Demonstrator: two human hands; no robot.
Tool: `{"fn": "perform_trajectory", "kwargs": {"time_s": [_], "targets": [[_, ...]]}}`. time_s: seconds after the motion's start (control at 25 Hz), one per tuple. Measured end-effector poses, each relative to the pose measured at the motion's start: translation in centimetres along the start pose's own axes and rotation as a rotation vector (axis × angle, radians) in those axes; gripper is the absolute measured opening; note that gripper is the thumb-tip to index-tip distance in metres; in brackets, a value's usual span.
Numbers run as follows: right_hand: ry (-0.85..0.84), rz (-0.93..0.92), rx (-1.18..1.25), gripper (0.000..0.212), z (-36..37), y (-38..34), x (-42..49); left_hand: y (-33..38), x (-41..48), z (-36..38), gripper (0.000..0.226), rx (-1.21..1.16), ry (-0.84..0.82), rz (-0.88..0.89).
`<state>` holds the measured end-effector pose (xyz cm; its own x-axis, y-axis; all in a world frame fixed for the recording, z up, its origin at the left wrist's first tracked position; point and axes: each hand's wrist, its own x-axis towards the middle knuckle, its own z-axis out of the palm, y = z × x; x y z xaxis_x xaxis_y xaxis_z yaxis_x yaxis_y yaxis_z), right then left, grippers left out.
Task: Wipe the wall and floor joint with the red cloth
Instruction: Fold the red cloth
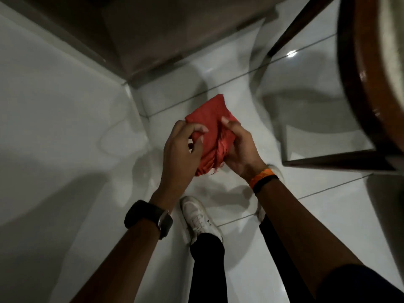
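Note:
A red cloth (209, 125), bunched and partly folded, is held in the air above the white tiled floor, in the middle of the head view. My left hand (181, 149) grips its left side with curled fingers. My right hand (239, 149) clasps its right side, thumb pressed on top. The wall and floor joint (140, 110) runs from the corner near the dark door frame down along the white wall on the left; the cloth hangs to the right of it and does not touch it.
A white wall (54, 106) fills the left. A dark door or panel (153, 36) stands at the top. A wooden chair or table frame (358, 95) with dark legs crowds the right. My white shoes (200, 217) stand on the glossy tiles below the hands.

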<state>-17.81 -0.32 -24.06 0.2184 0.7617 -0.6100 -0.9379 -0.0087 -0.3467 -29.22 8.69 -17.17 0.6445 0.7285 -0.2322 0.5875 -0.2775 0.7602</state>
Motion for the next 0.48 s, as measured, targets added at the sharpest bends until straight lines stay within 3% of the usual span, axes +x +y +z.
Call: {"fn": "perform_trajectory", "kwargs": {"time_s": [0.12,0.24,0.36,0.48], "targets": [[0.072,-0.104,-0.234,0.042,2.1,-4.9,-2.9,5.9,1.1,-0.6,0.049,0.183,0.037,0.217],[0.208,-0.26,-0.471,0.052,4.8,-10.6,-7.2,12.5,2.5,-1.3,0.073,0.237,0.05,0.253],[0.27,-0.424,-0.701,0.06,7.1,-16.3,-12.5,19.0,3.8,-1.8,0.093,0.12,0.056,0.197],[0.343,-0.559,-0.803,0.064,7.8,-22.3,-18.1,25.3,4.6,-0.2,0.103,-0.042,-0.049,0.223]]}}
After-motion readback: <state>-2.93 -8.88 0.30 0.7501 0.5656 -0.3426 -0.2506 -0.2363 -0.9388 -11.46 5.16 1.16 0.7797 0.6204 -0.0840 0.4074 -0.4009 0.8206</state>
